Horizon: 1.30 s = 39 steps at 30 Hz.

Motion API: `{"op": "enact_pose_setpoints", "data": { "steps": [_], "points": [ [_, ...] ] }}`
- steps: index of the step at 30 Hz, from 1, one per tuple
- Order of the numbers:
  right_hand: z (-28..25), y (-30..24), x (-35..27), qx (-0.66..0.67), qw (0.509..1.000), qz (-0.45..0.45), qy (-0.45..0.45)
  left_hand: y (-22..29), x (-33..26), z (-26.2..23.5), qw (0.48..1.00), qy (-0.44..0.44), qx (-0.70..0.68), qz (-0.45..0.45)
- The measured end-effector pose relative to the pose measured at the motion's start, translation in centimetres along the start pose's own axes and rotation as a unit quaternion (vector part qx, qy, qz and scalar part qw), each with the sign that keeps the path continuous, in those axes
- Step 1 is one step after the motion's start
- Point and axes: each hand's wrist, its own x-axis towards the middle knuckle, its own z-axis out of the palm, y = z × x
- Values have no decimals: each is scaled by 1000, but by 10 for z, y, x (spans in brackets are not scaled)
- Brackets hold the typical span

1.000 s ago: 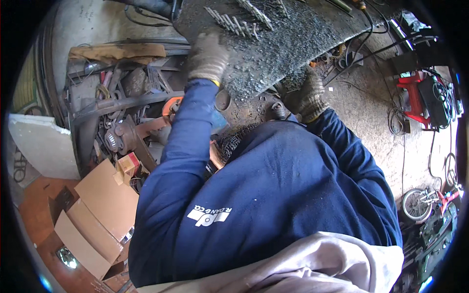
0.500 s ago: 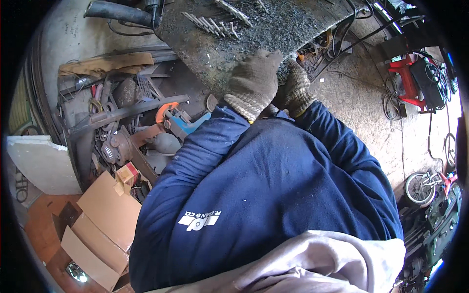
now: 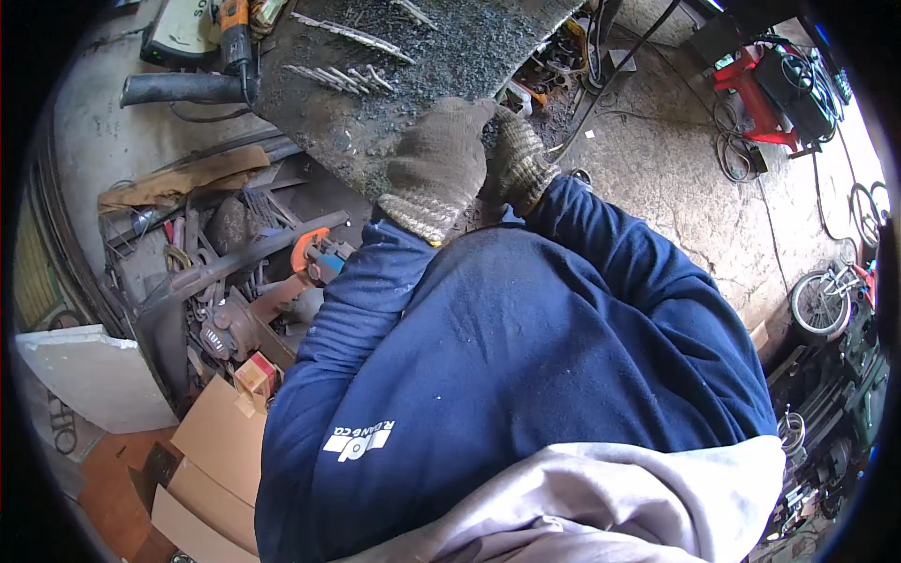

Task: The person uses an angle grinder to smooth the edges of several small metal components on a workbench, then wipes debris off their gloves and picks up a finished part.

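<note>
My left hand point(image 3: 435, 164), in a knitted grey-brown work glove, is closed at the near corner of a dark, grit-covered worktable point(image 3: 310, 117). Just right of it, my right hand point(image 3: 519, 161) wears a matching glove, its fingers curled toward the left one. The two gloves meet at their far ends, and whatever they grip is hidden beneath them. Beyond my hands, several thin grey rods point(image 3: 343, 80), like welding rods, lie on the tabletop.
An orange power tool point(image 3: 235, 33) and a dark cylindrical handle point(image 3: 178, 89) are at far left. Scrap metal and a wooden board point(image 3: 188, 178) crowd the left side, above a cardboard box point(image 3: 221, 441). Cables trail toward a red stool point(image 3: 751, 98) at right, with a small bicycle point(image 3: 821, 302) lower down.
The view has shifted, so hands and table appear farther left and more of the orange tool shows. My gloves are now touching at their far ends, where a small gap was.
</note>
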Motion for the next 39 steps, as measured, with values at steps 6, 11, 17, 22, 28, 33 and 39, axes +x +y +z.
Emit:
{"op": "enact_pose_setpoints", "data": {
  "steps": [6, 11, 17, 22, 28, 33, 39],
  "points": [
    [41, -71, -20, 257, 961, 99, 28, -33, -4, -8, 995, 48, 43, -77],
    [37, -76, -24, 250, 963, 98, -4, 10, -5, -5, 984, -97, 74, -126],
    [52, -91, -23, 333, 924, 160, 102, -3, 7, -15, 999, -23, 14, -42],
    [24, -59, -23, 393, 905, 162, 1, 3, 9, -11, 997, -70, -14, -18],
    [33, -69, -35, 63, 996, 44, 47, -9, -1, -22, 978, 107, -165, 68],
    [37, -100, -45, 317, 947, 45, -20, -37, -25, -48, 964, 137, -223, -37],
    [12, -126, -49, 413, 881, 220, 72, -57, -71, -37, 959, 161, -196, -127]
  ]
}}
